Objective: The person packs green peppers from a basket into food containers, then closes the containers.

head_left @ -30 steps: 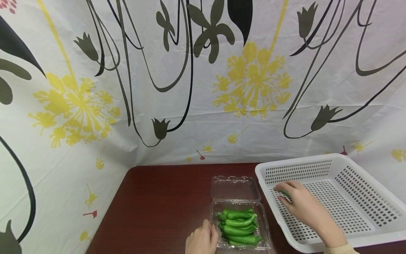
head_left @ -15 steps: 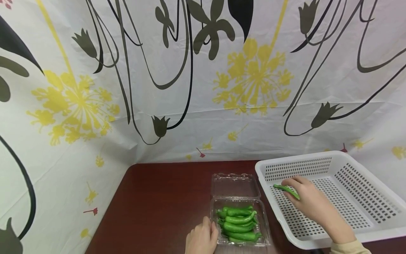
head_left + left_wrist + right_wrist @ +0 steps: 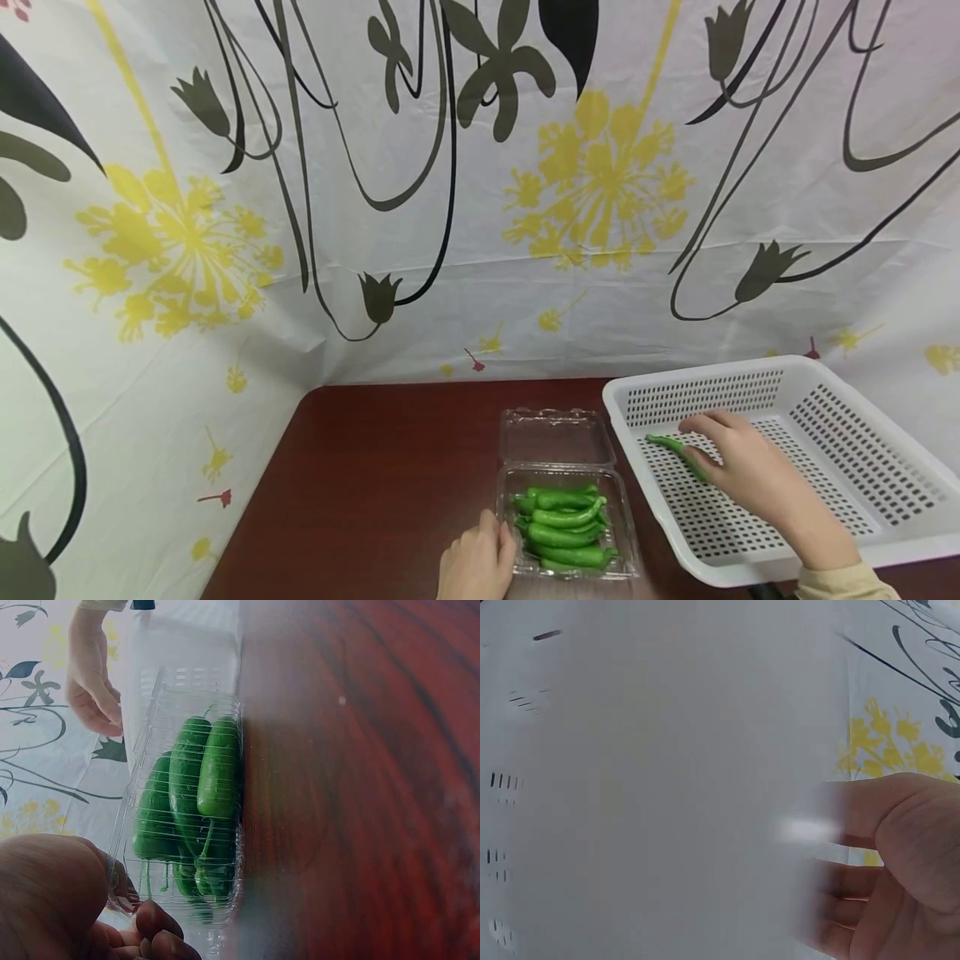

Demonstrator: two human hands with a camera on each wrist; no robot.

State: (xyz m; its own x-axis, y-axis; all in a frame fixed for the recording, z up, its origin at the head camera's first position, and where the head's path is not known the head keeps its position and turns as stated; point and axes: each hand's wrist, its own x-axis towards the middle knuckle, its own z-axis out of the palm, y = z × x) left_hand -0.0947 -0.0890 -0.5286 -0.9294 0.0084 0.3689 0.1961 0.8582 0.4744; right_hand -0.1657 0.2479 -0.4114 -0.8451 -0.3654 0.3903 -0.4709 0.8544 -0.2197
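My left hand (image 3: 478, 560) pinches the left rim of a clear plastic clamshell box (image 3: 628, 537), with its thumb and fingertips at the edge in the left wrist view. Several green chili peppers (image 3: 567, 537) lie stacked inside the box, and its lid (image 3: 557, 440) is folded back. Over the left part of a white perforated plastic basket (image 3: 892, 467) is my right hand (image 3: 742, 467), fingers spread and lifted. A single green chili pepper (image 3: 667, 442) lies in the basket beside the thumb, partly hidden by it. The basket wall blurs and covers the right fingertips in the right wrist view.
Box and basket stand side by side on a dark red-brown table (image 3: 375, 492). A patterned white cloth (image 3: 420, 333) hangs behind the table and along its left side. The basket's raised rim surrounds the right hand's work area.
The right fingers have parted from the pepper and the hand has drawn back to the right. More of the pepper shows in the basket. The left hand stays at the box rim.
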